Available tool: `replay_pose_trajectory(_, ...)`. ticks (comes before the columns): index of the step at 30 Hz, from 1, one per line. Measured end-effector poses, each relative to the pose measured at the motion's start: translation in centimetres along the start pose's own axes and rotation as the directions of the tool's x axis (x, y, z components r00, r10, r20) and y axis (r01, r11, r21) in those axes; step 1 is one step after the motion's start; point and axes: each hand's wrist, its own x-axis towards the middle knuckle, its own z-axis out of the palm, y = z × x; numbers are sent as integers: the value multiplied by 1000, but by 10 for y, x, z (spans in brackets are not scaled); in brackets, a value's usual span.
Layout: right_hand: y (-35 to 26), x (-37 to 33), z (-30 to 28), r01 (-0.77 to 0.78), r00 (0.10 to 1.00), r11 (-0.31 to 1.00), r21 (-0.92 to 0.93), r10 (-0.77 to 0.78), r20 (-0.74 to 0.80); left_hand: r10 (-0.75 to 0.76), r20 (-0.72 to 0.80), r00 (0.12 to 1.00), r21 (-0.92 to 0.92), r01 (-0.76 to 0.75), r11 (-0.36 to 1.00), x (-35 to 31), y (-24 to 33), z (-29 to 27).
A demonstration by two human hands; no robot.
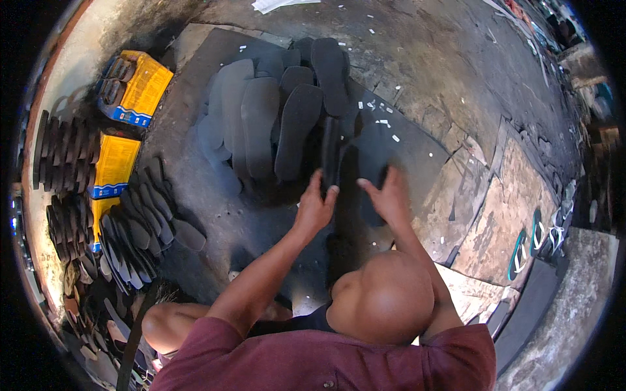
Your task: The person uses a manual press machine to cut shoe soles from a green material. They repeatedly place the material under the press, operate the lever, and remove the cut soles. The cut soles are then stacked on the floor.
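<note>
Held sole: dark sole (330, 153), center of the frame, just right of the sole pile (259, 124).
Sole axis: long axis runs near vertical in frame, slight lean; one end points to the top edge, the other down at the person.
Sole look: near-black, matte, seen edge-on as a narrow bar; face detail too dark to read.
Left hand: left hand (315, 207) pinches the sole's lower end, thumb on the right side, fingers on the left.
Right hand: right hand (392, 201), right of center, motion-blurred; thumb spread from fingers, apart from the held sole, over the dark mat (420, 156).
Pile: gray to black soles, overlapping, mostly lengthwise up-down, upper center.
Boxes: yellow-and-blue boxes (150, 81), upper left to mid left.
</note>
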Motion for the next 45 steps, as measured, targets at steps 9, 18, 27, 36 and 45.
replay_pose_trajectory(9,-19,3,20,-11,997,982,-186,26,79,-101,208,973,-174,138,975,8,-28,-15)
replay_pose_trajectory(18,28,-20,52,424,902,860,284,-430,-45,543,282,791,315,-611,726,39,91,-67)
replay_pose_trajectory(27,1,-10,9,396,895,876,-274,-435,-97,415,-197,888,293,-350,890,93,51,-103)
replay_pose_trajectory(36,24,75,-26,-256,951,773,580,96,292,325,-194,926,678,-113,726,82,10,-86)
replay_pose_trajectory(45,-100,197,18,143,990,965,218,-136,-45,311,8,950,826,-182,534,109,-10,-80)
